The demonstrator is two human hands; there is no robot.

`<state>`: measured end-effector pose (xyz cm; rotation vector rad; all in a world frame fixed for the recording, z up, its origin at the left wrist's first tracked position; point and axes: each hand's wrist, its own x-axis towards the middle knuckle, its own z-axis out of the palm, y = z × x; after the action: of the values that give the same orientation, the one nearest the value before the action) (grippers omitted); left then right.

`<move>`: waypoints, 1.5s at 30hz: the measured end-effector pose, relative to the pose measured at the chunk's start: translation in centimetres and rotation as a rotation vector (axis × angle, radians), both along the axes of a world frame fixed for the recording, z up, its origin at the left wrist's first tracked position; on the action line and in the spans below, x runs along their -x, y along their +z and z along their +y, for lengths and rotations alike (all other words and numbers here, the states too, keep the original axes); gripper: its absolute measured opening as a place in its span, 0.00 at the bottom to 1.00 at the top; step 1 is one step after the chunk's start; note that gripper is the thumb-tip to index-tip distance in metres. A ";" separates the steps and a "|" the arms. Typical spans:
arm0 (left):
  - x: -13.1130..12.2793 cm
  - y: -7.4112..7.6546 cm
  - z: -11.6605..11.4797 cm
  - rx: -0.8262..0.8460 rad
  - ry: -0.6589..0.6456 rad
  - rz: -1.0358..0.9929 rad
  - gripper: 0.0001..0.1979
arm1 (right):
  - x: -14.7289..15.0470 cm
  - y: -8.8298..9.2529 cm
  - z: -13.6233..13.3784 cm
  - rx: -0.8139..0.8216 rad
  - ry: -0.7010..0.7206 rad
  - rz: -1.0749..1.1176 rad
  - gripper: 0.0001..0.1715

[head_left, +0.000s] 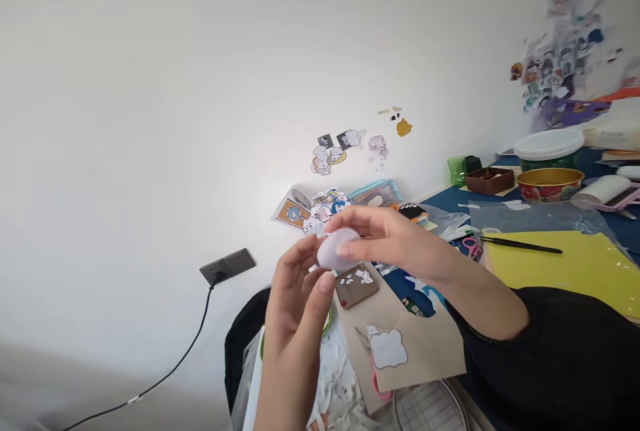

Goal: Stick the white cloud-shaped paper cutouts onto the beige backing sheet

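Note:
A pale lavender oval piece, smooth and slightly blurred, is pinched between the thumb and fingers of my right hand. Its kind does not show. Just below and to the left, my left hand is cupped with the thumb apart from the fingers; its fingertips are at the oval's left edge, though contact is unclear. Beneath both hands lies a brown case with small white spotted cutouts on it. Nearer me, a white wavy-edged paper cutout rests on brown card, with pink-handled scissors partly under the card.
White paper scraps fill the space below my left hand. To the right are a yellow sheet, a black pen-like tool, a red-gold tin and a white-lidded tub. A wall socket with a plugged-in cable is at left.

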<state>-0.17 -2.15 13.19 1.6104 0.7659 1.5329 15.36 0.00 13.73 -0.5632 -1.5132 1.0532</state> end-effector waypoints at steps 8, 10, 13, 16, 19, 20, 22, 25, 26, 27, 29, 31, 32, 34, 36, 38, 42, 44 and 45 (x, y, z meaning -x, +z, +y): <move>2.4 0.5 1.2 -0.088 0.195 0.083 0.08 | -1.5 0.4 -0.5 -0.098 0.097 -0.324 0.33; 3.1 0.6 1.4 -0.173 0.365 0.085 0.07 | -2.1 0.6 -0.6 -0.101 0.134 -0.375 0.39; 3.3 0.4 1.4 -0.458 0.620 0.121 0.04 | -1.3 0.5 -0.3 -0.060 0.070 -0.134 0.32; 2.3 -0.6 1.4 -0.868 0.672 0.349 0.11 | 1.6 -0.3 0.1 -0.044 -0.036 0.415 0.27; 0.8 -1.9 1.4 -1.107 0.424 0.602 0.17 | 4.4 -1.1 -0.1 0.138 0.078 0.707 0.33; 0.3 -2.3 1.4 -1.121 0.318 0.667 0.17 | 4.9 -1.2 -0.3 0.175 0.107 0.751 0.34; -0.5 -2.8 1.2 -1.062 0.243 0.715 0.20 | 5.2 -1.3 -0.7 0.189 0.114 0.810 0.35; -1.1 -3.0 0.4 -1.004 0.194 0.711 0.21 | 4.5 -1.0 -1.0 0.132 0.106 0.843 0.35; -1.1 -3.0 0.1 -1.003 0.179 0.725 0.20 | 4.1 -0.8 -1.0 0.115 0.119 0.845 0.35; -1.2 -2.9 -0.2 -1.008 0.166 0.753 0.21 | 3.6 -0.6 -1.0 0.100 0.130 0.849 0.35; -1.3 -2.9 -0.8 -1.038 0.153 0.824 0.23 | 2.8 -0.3 -0.8 0.067 0.144 0.861 0.34; -1.5 -3.2 -1.2 -1.064 0.156 0.876 0.25 | 2.2 0.0 -0.8 0.033 0.139 0.869 0.33; -1.6 -3.3 -1.3 -1.072 0.160 0.888 0.26 | 2.0 0.2 -0.9 0.018 0.133 0.866 0.33; -1.8 -3.6 -1.3 -1.087 0.178 0.886 0.29 | 1.9 0.3 -1.2 -0.008 0.130 0.844 0.33; -2.0 -3.8 -1.2 -1.114 0.194 0.869 0.30 | 2.0 0.4 -1.5 -0.042 0.145 0.796 0.35; -2.2 -3.9 -1.2 -1.124 0.199 0.871 0.32 | 1.9 0.5 -1.7 -0.088 0.167 0.728 0.36; -2.4 -4.0 -1.4 -1.097 0.148 0.895 0.32 | 0.6 0.8 -1.5 -0.169 0.134 0.641 0.36; -2.2 -4.0 -1.5 -1.048 0.105 0.823 0.25 | 0.1 1.0 -1.4 -0.195 0.066 0.584 0.36; -2.0 -4.0 -1.6 -0.986 0.113 0.755 0.21 | 0.0 1.0 -1.3 -0.203 0.033 0.531 0.37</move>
<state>1.86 -3.73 9.17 3.0182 0.4620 1.4423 15.34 -1.33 14.75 -0.0993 -1.1402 0.9638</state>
